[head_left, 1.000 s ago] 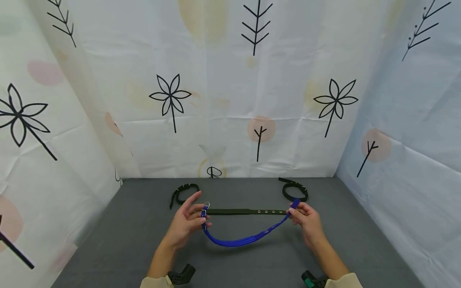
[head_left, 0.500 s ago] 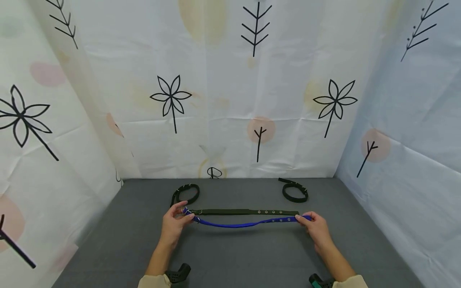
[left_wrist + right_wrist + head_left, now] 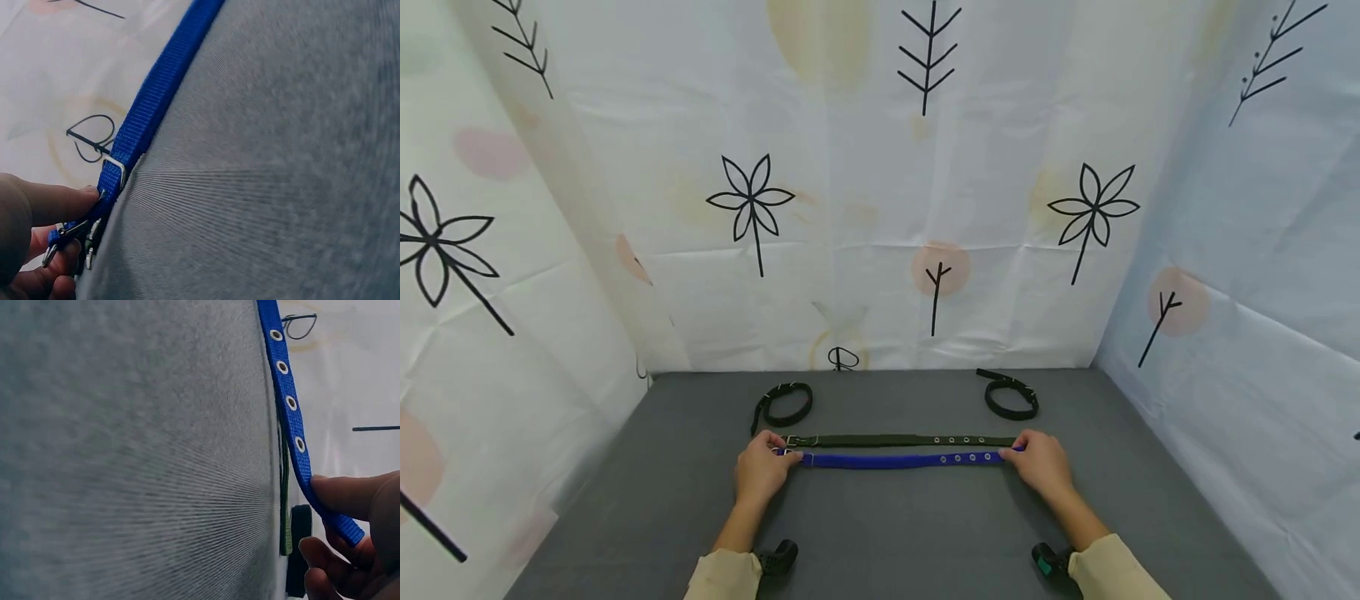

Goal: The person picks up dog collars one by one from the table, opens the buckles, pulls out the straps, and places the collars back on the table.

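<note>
A blue pet collar (image 3: 880,461) with metal eyelets is stretched out straight between both hands, low over the grey table. My left hand (image 3: 762,468) pinches its buckle end; the left wrist view shows the thumb on the webbing beside the metal buckle (image 3: 114,172). My right hand (image 3: 1043,465) pinches the other end, past the eyelets, and the tip (image 3: 350,532) sticks out between thumb and fingers in the right wrist view. Just behind it and parallel lies a dark green collar (image 3: 880,440), laid flat, with its buckle to the left and its eyelets to the right.
Two dark collars lie coiled farther back, one coiled collar (image 3: 788,406) at the left and another coiled collar (image 3: 1011,400) at the right. A patterned white cloth (image 3: 850,200) rises behind the grey table (image 3: 895,533) and along both sides.
The blue collar, sagging between the hands a second ago, is now pulled straight and lower, alongside the green one. My hands moved apart, then the right came slightly back inward.
</note>
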`<state>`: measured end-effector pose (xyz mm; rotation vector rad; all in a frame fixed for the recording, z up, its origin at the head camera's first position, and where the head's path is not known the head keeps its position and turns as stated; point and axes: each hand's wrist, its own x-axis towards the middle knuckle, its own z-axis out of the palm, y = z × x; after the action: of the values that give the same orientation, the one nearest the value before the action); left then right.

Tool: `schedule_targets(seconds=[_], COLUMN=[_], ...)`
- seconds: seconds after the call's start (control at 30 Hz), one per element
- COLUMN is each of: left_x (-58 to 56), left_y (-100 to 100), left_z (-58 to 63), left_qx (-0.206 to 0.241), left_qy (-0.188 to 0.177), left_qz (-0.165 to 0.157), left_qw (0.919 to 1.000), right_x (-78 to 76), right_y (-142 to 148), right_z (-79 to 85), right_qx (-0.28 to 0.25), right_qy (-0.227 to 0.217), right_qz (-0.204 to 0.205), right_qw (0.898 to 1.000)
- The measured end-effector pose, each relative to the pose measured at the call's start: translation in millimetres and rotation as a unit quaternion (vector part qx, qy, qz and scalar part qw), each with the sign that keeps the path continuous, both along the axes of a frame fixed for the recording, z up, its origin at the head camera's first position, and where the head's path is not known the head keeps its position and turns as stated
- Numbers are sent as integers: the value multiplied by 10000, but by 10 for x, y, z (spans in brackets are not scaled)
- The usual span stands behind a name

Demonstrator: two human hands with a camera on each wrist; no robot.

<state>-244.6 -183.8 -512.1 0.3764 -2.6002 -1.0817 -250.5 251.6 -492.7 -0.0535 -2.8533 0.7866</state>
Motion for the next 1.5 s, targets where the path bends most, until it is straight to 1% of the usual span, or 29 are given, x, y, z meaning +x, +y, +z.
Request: schedule_targets(seconds=[0.13, 0.27, 0.4, 0.57, 0.67, 0.77, 0.87, 1.03, 1.1, 1.17, 1.27, 1.4, 1.5], left_x=[-50, -103, -139, -151, -149, -134, -109, -75, -75, -88, -126, -209, -275], left_y=[37, 78, 83, 50, 12, -44, -94, -154, -186, -230, -288, -332, -364], left_z=[-26, -33, -17, 4, 12, 11, 11, 44, 66, 85, 107, 88, 66], left_qx=[-162, -179, -239, -340, -397, -485, -543, -592, -599, -574, -412, -86, 109], left_qy=[179, 326, 353, 62, -165, -335, -437, -399, -322, -175, 221, 895, 1248], left_qz=[55, 26, 40, 22, -103, -203, -268, -321, -271, -201, -64, 204, 386], left_qw=[9997, 9993, 9991, 9994, 9990, 9981, 9972, 9969, 9973, 9980, 9989, 9957, 9914], right_x=[-44, -58, -88, -123, -128, -122, -108, -116, -135, -159, -211, -312, -396], right_y=[-2, 24, 36, 58, 87, 113, 134, 147, 118, 55, -95, -379, -622], right_z=[-17, -44, -50, -44, -42, -35, -15, 39, 73, 110, 146, 163, 155], right_qx=[353, 401, 378, 277, 216, 224, 332, 432, 332, 145, -322, -1072, -1549], right_qy=[-107, -278, -280, -352, -376, -376, -390, -329, -224, -54, 244, 522, 581], right_qz=[-106, -230, -257, -316, -392, -364, -318, -394, -352, -223, 57, 363, 578], right_qw=[9993, 9985, 9986, 9985, 9983, 9984, 9982, 9977, 9986, 9996, 9992, 9922, 9845])
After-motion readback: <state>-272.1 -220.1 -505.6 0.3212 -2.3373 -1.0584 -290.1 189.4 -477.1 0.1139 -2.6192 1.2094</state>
